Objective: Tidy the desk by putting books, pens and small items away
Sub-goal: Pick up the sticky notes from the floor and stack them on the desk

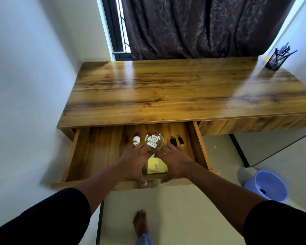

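Note:
The desk's left drawer (95, 152) stands pulled out. Inside lie a white glue bottle (136, 139), a glass bowl (154, 140) of small white items, two black USB sticks (176, 140) and a yellow-green pad of notes (156, 166). My left hand (134, 161) and my right hand (175, 161) sit side by side at the middle of the drawer front (95, 182). Their fingers reach over into the drawer and their thumbs hook the outside of the front panel. The fingertips end just short of the bowl.
The wooden desktop (166, 89) carries a black mesh pen holder (276, 59) with blue pens at its far right corner. A dark curtain (201, 27) hangs behind. A blue bucket (267, 185) stands on the floor at right. My bare foot (140, 221) is below the drawer.

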A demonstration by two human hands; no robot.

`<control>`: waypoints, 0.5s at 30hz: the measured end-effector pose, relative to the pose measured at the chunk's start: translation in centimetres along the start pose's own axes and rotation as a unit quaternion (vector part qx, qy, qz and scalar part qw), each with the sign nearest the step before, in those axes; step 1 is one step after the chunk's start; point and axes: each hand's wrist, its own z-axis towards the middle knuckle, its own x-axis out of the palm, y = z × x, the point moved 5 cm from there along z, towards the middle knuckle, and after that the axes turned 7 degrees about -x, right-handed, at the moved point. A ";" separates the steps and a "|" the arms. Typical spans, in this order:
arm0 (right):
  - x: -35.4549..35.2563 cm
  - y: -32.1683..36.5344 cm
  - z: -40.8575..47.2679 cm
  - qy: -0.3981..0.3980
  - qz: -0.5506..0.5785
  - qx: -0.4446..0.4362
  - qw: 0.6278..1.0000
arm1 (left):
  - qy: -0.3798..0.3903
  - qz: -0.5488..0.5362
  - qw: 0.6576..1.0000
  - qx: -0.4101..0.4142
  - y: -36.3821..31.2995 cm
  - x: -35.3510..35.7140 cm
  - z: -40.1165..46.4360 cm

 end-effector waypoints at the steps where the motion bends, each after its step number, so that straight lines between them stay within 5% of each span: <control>1: -0.3 -0.3 0.4 -0.013 -0.015 0.003 1.000 | -0.015 0.008 1.000 -0.002 0.3 -0.3 0.3; 7: -2.1 -1.9 1.9 -0.096 -0.059 0.029 0.993 | -0.054 0.059 0.997 -0.025 2.5 -0.9 2.7; 15: -4.2 -5.1 6.6 -0.076 -0.074 0.057 0.993 | -0.018 0.062 0.993 -0.098 5.7 -2.2 6.8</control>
